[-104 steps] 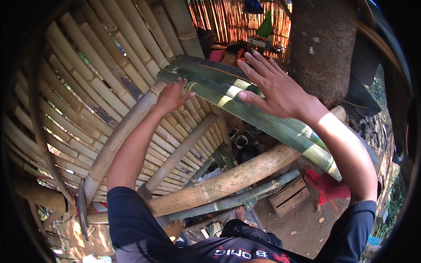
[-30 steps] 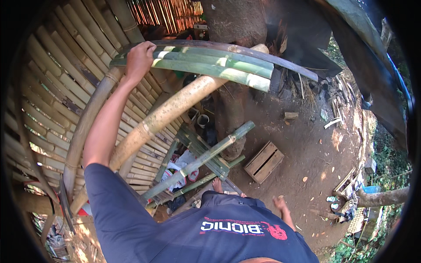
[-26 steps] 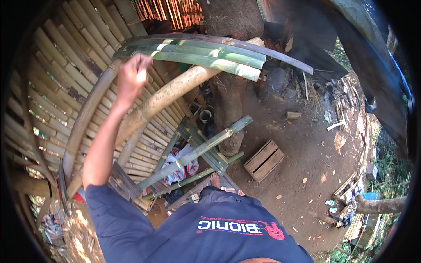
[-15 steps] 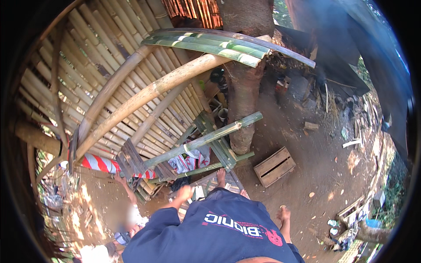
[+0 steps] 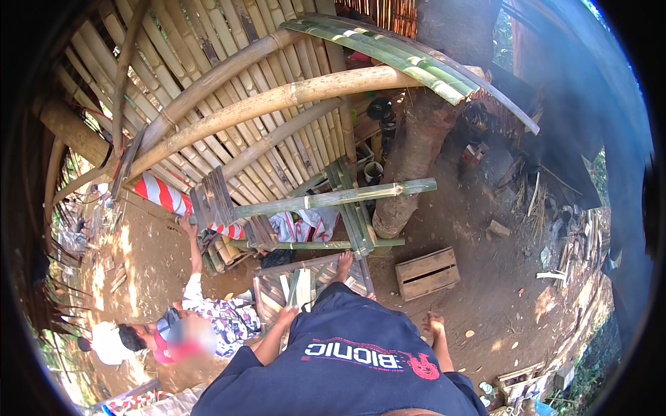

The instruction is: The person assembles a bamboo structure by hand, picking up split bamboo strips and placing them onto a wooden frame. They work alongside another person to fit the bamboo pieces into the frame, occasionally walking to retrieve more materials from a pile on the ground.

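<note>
My left hand (image 5: 286, 316) is low at centre, by the near edge of a bamboo panel (image 5: 267, 297). Its fingers look closed at the lower end of a narrow green bamboo strip (image 5: 293, 286); the grip itself is small and partly hidden. Pale strips lie on the panel just beyond. My right hand (image 5: 435, 323) hangs at my right side, its fingers curled in with nothing visible in them. One of my bare feet (image 5: 345, 261) is at the panel's far edge.
A green bamboo pole (image 5: 333, 197) spans slatted supports (image 5: 350, 215) ahead. A wooden crate (image 5: 427, 273) stands on the dirt at right, near a tree trunk (image 5: 409, 159). Long bamboo poles (image 5: 277, 97) arch overhead. At left a person (image 5: 225, 322) reaches up toward the structure; smoke hangs at far right.
The view has shifted, so the structure sits further right and more of the panel and the person at left shows. A green strip now shows at my left hand. My right hand stays at my side.
</note>
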Demonstrator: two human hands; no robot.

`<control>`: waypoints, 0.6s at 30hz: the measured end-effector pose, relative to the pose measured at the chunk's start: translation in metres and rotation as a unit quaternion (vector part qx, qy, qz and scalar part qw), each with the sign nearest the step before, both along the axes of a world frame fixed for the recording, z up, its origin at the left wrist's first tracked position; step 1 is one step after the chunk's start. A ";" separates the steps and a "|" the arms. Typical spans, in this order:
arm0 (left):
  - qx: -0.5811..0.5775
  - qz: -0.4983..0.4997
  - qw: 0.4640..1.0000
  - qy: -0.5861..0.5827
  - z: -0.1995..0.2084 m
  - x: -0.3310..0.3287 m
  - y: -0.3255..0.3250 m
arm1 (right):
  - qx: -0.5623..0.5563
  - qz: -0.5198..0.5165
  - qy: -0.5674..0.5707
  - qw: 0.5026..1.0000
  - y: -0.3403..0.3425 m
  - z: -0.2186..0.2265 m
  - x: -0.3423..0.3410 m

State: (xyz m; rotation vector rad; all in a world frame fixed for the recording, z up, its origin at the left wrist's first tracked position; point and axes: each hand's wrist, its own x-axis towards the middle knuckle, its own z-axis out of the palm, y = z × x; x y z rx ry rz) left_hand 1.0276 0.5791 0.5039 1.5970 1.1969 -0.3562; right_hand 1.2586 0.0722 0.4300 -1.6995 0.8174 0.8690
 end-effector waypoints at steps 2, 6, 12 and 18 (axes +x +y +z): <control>-0.031 0.003 0.999 -0.043 0.016 0.041 -0.002 | 0.023 0.008 0.009 1.000 0.006 -0.006 -0.009; -0.060 -0.001 0.997 -0.058 0.048 0.094 -0.002 | 0.010 0.035 0.005 0.999 0.016 0.001 -0.021; -0.157 -0.156 0.955 -0.198 0.150 0.267 -0.029 | 0.000 -0.052 -0.006 0.999 -0.010 0.009 -0.041; -0.158 -0.173 0.881 -0.411 0.248 0.398 -0.099 | -0.047 -0.092 -0.033 0.994 -0.041 0.013 -0.069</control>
